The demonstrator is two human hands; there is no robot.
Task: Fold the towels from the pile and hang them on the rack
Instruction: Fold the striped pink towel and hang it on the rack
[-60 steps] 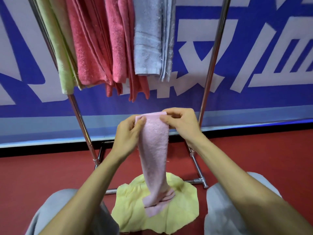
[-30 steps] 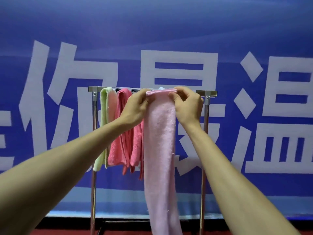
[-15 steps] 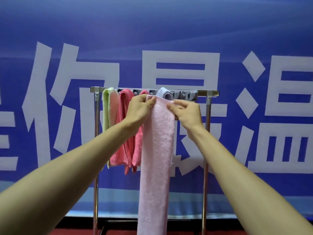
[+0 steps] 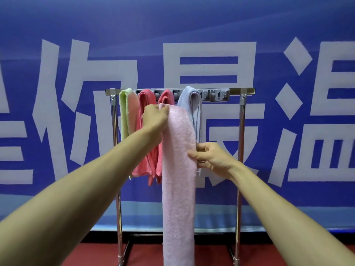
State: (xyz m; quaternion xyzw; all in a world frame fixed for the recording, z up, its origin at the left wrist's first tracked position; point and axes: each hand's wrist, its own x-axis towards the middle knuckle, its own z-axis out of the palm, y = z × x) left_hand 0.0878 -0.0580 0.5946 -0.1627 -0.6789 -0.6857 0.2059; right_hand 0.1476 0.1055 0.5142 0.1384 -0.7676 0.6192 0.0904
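Note:
A long pale pink towel (image 4: 178, 169) hangs straight down in front of the metal rack (image 4: 242, 131), folded to a narrow strip. My left hand (image 4: 155, 117) pinches its top left corner just below the rack's top bar. My right hand (image 4: 211, 157) grips the towel's right edge about a third of the way down. On the bar hang a light green towel (image 4: 124, 114), two coral red towels (image 4: 146, 120) and a light blue towel (image 4: 194, 104). The pile is out of view.
The rack's top bar (image 4: 247, 90) has a grey clip strip (image 4: 217, 96) with bare room at its right end. A blue banner with large white characters (image 4: 209, 62) fills the background. Red floor (image 4: 288, 254) shows at the bottom.
My right hand has let go of the towel's top corner and slid down its right edge. The towel's top has dropped a little below the bar; my left hand keeps its corner.

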